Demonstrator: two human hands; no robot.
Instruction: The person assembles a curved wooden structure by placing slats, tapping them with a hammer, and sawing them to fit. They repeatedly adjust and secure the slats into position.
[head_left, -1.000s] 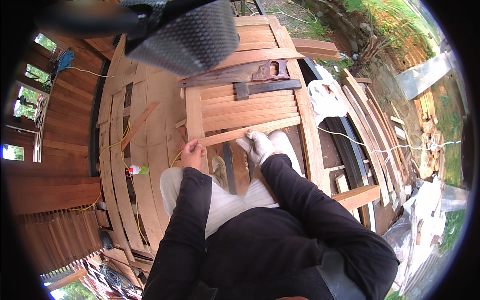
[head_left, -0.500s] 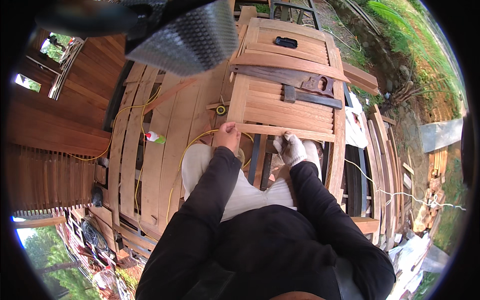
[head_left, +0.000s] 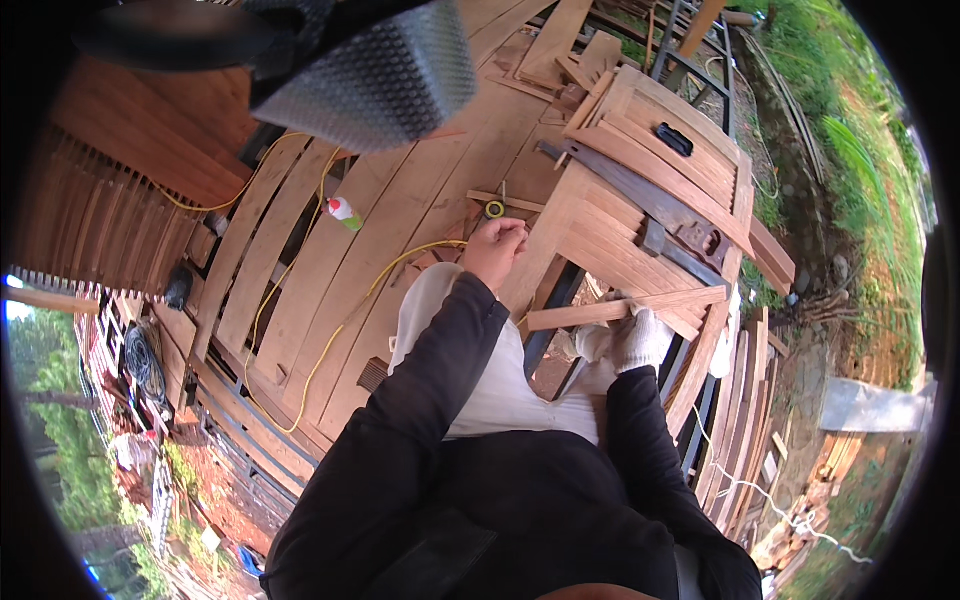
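My right hand [head_left: 642, 340], in a white knit glove, grips a narrow wooden slat [head_left: 580, 314]. The slat lies at a slant over the open gap in a louvered wooden panel [head_left: 540, 268]. My bare left hand [head_left: 494, 254] is closed beside the panel's left side piece, away from the slat; what its fingers hold, if anything, is hidden. Across the panel lie a handsaw [head_left: 620, 190] with a dark wooden handle, a hammer [head_left: 655, 242] and a long loose board [head_left: 660, 180]. A small black tray [head_left: 674, 139] rests on the panel's far end.
A tape measure [head_left: 494, 209] and a white-and-green bottle with a red cap [head_left: 343, 212] are on the plank deck [head_left: 400, 230] at left. A yellow cord [head_left: 335, 333] winds over it. Stacked timber [head_left: 745, 410] lies to the right. A dark textured object [head_left: 370, 75] blocks the upper left.
My right hand has lifted the slat's left end out of line and turned it aslant. My left hand has let go of the slat and moved up and right. The view has turned.
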